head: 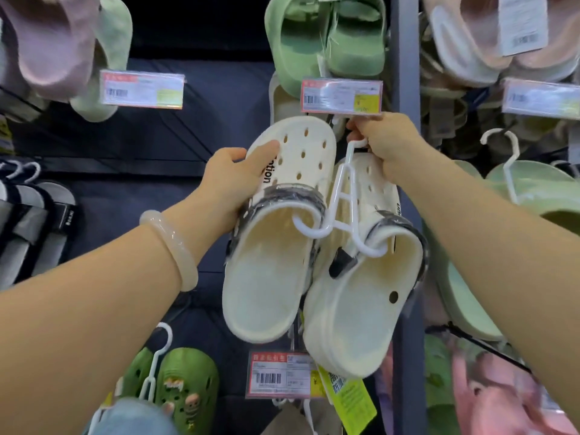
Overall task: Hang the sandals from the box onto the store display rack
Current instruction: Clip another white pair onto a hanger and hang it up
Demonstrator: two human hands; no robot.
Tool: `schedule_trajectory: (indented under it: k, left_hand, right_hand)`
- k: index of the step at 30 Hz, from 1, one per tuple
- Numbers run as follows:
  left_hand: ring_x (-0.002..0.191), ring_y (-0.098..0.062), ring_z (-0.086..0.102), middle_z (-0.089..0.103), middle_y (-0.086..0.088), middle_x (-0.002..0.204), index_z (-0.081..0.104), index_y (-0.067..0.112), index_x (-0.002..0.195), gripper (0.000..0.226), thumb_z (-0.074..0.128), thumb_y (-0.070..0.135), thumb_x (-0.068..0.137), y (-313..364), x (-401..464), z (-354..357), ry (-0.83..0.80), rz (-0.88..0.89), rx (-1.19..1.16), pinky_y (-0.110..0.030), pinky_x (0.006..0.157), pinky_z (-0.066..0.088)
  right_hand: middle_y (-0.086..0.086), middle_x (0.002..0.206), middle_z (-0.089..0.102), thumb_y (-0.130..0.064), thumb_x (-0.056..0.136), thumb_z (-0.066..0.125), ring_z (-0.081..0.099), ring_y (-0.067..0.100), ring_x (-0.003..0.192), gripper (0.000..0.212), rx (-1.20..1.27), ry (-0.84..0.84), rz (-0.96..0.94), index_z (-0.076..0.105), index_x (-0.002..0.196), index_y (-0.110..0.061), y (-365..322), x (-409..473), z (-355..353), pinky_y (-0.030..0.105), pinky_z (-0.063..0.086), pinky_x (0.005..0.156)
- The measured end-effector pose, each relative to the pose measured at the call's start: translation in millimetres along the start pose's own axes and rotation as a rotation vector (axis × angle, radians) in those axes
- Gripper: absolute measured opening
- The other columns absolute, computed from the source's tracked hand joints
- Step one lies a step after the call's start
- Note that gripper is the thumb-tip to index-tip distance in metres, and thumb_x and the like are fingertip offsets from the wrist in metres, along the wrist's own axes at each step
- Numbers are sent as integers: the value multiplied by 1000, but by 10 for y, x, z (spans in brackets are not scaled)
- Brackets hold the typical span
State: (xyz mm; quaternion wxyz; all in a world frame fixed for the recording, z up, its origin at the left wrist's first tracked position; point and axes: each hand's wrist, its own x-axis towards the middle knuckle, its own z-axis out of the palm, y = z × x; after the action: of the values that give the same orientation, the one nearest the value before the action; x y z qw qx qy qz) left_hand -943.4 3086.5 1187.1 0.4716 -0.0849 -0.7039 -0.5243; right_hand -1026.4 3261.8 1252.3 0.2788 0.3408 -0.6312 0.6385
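While the dark display rack [219, 98] fills the whole view, hung with pale green slides [326, 39] at the top, pink ones [50, 42] at the upper left and green clogs [185, 384] at the bottom, a person holds a pair of cream sandals [314, 262] up in front of it. The two sandals hang soles outward and openings toward the camera, side by side and touching, each hooked on a white plastic hanger [342, 196] that runs up between them. The left hand [232, 183] grips the left sandal around its perforated toe, thumb on top and fingers curled behind. The right hand [386, 142] is closed on the hanger's top hook, just under a red-edged price tag [342, 96]; whether the hook already sits on a peg cannot be told, since the fingers cover it. A yellow-green label [348, 400] dangles below the right sandal, beside a second price tag [279, 375]. A translucent bangle [171, 246] circles the left wrist.
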Motion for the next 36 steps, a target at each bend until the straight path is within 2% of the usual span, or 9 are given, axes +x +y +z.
schedule_trajectory:
  k: [11,16,18,20,22,25,28,31,36]
  left_hand:
    - [66,-18,41,45,-7,80,52,14,80,28,62,40,84,-76,203,-15,63,35,-46,-18,44,35]
    - [61,-21,42,48,-12,71,48,12,72,35,64,42,81,-396,176,1,64,-73,-61,-24,51,35]
    - [74,-21,56,64,-16,93,56,3,95,46,65,46,80,-482,144,46,57,-126,-81,-24,55,42]
    - [101,-18,55,56,-5,124,36,13,136,71,64,47,80,-561,78,98,23,-179,-66,-25,72,45]
    - [124,-19,44,41,-2,142,3,25,148,96,66,47,79,-638,-2,153,-51,-154,-8,-29,93,38]
    - [143,-18,10,11,-3,155,-10,30,147,112,71,46,72,-664,-146,234,-40,47,157,-36,111,18]
    - [141,-8,-10,-11,2,155,0,45,143,114,75,59,58,-708,-224,261,-59,356,353,-30,112,8]
    - [143,-22,-19,-14,6,152,22,55,131,95,63,74,48,-841,-233,235,-227,581,590,-45,117,5]
    - [145,-24,2,2,-7,157,39,36,137,61,63,19,83,-922,-125,192,-207,411,653,-32,115,12]
  right_hand:
    - [-5,57,54,-2,91,53,49,0,44,32,83,74,-31,54,63,-18,11,222,241,10,40,41]
    - [-12,36,54,-23,95,52,37,0,27,33,-130,52,-2,59,64,-15,210,181,328,9,29,33]
    - [-10,66,66,-30,96,48,47,-6,43,25,-229,3,-42,67,94,-13,284,101,273,7,36,42]
    - [1,113,61,-40,92,49,59,8,89,40,-471,-100,-90,52,128,-21,400,34,167,15,46,76]
    - [8,146,35,-52,84,55,40,25,130,70,-616,-182,-130,29,144,-27,494,-118,83,38,37,107]
    - [-1,157,7,-69,67,63,13,24,144,98,-650,-316,-130,16,146,-35,595,-461,-4,47,22,116]
    - [-3,157,-14,-59,64,72,-9,22,146,107,-764,-435,-103,6,146,-41,700,-757,-81,47,13,118]
    - [-5,156,-20,-49,62,79,-15,22,145,115,-897,-500,-148,2,146,-42,790,-882,-114,50,11,117]
    - [5,158,8,5,82,55,12,27,143,74,-1001,-343,-340,27,146,-20,929,-850,-124,38,25,113]
